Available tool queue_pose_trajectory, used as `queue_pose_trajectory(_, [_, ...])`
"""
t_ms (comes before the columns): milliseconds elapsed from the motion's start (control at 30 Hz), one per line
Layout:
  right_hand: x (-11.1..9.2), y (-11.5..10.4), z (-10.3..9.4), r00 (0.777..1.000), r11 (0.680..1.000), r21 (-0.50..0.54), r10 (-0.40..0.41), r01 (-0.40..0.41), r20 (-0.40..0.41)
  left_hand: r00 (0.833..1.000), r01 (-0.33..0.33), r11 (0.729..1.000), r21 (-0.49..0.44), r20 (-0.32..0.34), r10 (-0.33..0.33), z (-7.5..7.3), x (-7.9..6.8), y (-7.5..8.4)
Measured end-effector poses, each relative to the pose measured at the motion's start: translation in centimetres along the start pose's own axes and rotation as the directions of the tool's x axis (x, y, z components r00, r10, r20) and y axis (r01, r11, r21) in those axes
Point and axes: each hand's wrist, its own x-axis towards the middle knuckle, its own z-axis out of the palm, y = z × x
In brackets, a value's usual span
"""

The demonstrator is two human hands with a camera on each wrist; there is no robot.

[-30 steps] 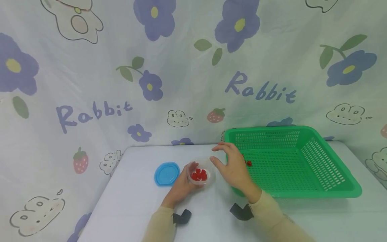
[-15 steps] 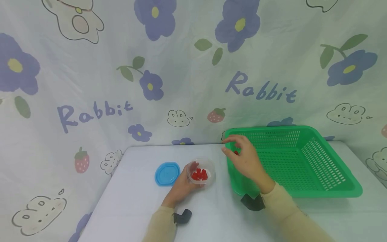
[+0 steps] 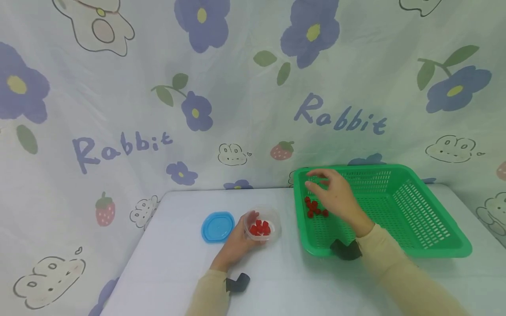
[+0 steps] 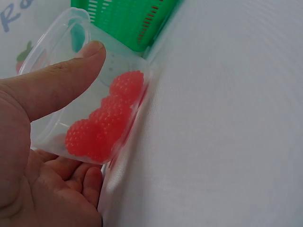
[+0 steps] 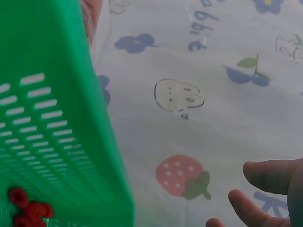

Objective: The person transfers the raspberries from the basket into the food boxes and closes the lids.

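Observation:
A clear plastic tub (image 3: 276, 220) stands on the table, gripped by my left hand (image 3: 233, 246). In the left wrist view the thumb (image 4: 71, 78) lies along the tub's near side and the fingers curl round its other side. Several red raspberries (image 4: 106, 120) lie at the bottom of the tub. My right hand (image 3: 336, 193) hovers over the left part of a green basket (image 3: 436, 204), thumb and fingers apart, holding nothing. Below it, more raspberries (image 3: 312, 207) cluster near the basket's left wall; the right wrist view shows some of these raspberries (image 5: 32, 210) low at the left.
A blue lid (image 3: 218, 227) lies on the white tabletop (image 3: 170, 272), left of the tub. The slotted basket takes up the right side of the table. A printed curtain (image 3: 253, 96) hangs behind the table's far edge.
My right hand has moved from beside the tub rightward over the basket, uncovering the raspberries there. The left hand, tub and lid have stayed put.

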Motion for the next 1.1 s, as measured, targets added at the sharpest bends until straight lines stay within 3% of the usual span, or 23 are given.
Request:
queue_pose_trajectory(433, [1.4,1.6,-2.5,0.991,0.994,-0.046,0.107,-0.103,0.083,1.0,-0.003,1.0,0.016,-0.006,0.003,-0.1,-0.1,-0.1])
queue_pose_trajectory(700, [2.3,3.3,-2.8,0.976,0.988,-0.053,0.149,-0.142,0.158,1.0,-0.001,1.0,0.01,-0.007,0.001,-0.1,0.1,-0.2])
queue_pose_trajectory(933, [3.2,5.4,-3.1,0.944,0.975,0.016,0.209,-0.22,0.257,1.0,0.001,1.0,0.003,-0.005,-0.001,0.0,0.1,-0.2])
queue_pose_trajectory(1100, [3.8,7.1,-3.3,0.917,0.97,0.003,0.228,-0.242,0.327,1.0,0.004,1.0,0.002,-0.003,-0.004,0.0,0.0,0.0])
